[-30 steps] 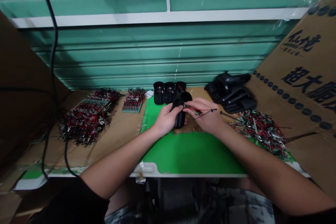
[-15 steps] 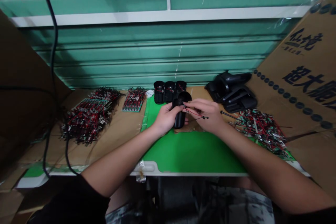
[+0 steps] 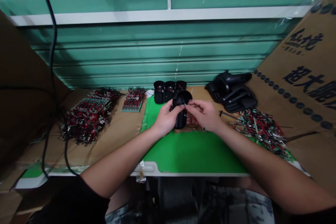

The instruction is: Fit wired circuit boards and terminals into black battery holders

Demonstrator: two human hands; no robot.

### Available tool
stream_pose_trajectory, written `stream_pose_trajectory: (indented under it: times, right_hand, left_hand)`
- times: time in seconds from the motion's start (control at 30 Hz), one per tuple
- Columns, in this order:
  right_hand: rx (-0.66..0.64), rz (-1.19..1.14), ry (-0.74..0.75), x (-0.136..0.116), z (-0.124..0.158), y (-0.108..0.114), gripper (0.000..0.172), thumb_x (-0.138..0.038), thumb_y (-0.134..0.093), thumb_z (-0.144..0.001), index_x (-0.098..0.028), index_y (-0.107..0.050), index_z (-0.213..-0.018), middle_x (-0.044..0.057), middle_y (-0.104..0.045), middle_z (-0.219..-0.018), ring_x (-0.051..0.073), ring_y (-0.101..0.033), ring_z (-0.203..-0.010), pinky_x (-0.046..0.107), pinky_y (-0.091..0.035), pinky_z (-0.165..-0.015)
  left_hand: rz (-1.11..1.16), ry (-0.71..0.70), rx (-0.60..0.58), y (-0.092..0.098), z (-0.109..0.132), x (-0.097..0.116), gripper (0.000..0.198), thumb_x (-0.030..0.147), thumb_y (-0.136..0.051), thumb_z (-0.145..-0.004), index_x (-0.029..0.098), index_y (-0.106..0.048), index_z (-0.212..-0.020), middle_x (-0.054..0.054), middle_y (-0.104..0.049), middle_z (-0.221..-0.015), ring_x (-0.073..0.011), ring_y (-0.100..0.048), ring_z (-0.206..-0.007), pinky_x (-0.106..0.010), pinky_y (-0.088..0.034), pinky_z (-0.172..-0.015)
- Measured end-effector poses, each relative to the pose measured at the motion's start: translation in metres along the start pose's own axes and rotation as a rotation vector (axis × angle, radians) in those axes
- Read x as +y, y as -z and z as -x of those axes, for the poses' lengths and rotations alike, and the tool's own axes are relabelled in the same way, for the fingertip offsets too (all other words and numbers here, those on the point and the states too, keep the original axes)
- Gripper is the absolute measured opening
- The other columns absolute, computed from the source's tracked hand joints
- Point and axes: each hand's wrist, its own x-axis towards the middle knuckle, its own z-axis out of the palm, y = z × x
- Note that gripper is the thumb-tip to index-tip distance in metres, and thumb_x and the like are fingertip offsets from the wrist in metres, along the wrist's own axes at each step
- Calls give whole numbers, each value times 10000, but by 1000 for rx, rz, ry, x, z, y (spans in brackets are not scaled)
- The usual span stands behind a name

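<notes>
My left hand (image 3: pixel 166 118) is closed round a black plastic housing (image 3: pixel 181 120), its thumb lying over the open inner side. The housing stands out above the green mat, its rounded, wider end away from me. My right hand (image 3: pixel 204 113) pinches a small wired part (image 3: pixel 185 106) at the housing's inside, thumb and forefinger together. Red and black wire runs from that part. Its exact shape is hidden by my fingertips. Behind my hands, three black housings (image 3: pixel 170 91) stand side by side, with red wires showing in them.
Wired circuit boards (image 3: pixel 88 117) lie piled on cardboard at left, with a smaller stack (image 3: pixel 133 99) nearer the middle. More wired parts (image 3: pixel 262 131) are heaped at right, before black plastic shells (image 3: pixel 232 91). A printed carton (image 3: pixel 301 77) borders the right; black cables (image 3: pixel 54 49) hang at left.
My right fingers have curled in closer to the housing, and the wire ends that stuck out beneath them are now mostly hidden. My left hand keeps its hold.
</notes>
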Motion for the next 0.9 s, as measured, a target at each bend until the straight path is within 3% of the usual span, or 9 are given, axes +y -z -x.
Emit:
stream_pose_trajectory:
  times: [0.13,0.47,0.63,0.9]
  right_hand:
    - [-49,-41,-52,-1,1,-1,419,-592,-772,-872,-211,-641,-754,-47,-560,-497,122,-523,-391,226,-422,-373]
    - [-28,-91,-41,7,-2,-4,413,-575,-790,-831,-214,-624,-719,-37,-596,-534,123,-552,-425,229,-464,-393]
    - [-52,-66,-37,7,-1,-3,432,-610,-771,-868,-217,-640,-747,-42,-593,-533,123,-543,-413,224,-446,-376]
    - [-79,-45,-7,6,-2,0,394,-518,-752,-903,-208,-623,-695,-49,-550,-501,109,-498,-399,217,-400,-378]
  left_hand:
    - [8,1,-10,0,1,-1,380,379,-851,-747,190,-633,-995,-10,-745,-754,-227,-741,-577,-379,-657,-590]
    - [10,95,12,0,2,0,313,328,-820,-769,195,-661,-1004,-20,-737,-711,-262,-769,-624,-432,-670,-654]
    - [33,89,19,0,1,0,289,308,-804,-781,191,-663,-1004,-27,-749,-727,-263,-771,-624,-448,-677,-682]
    - [48,104,5,1,1,-2,254,283,-784,-804,176,-672,-1005,-35,-741,-709,-244,-749,-578,-432,-675,-650]
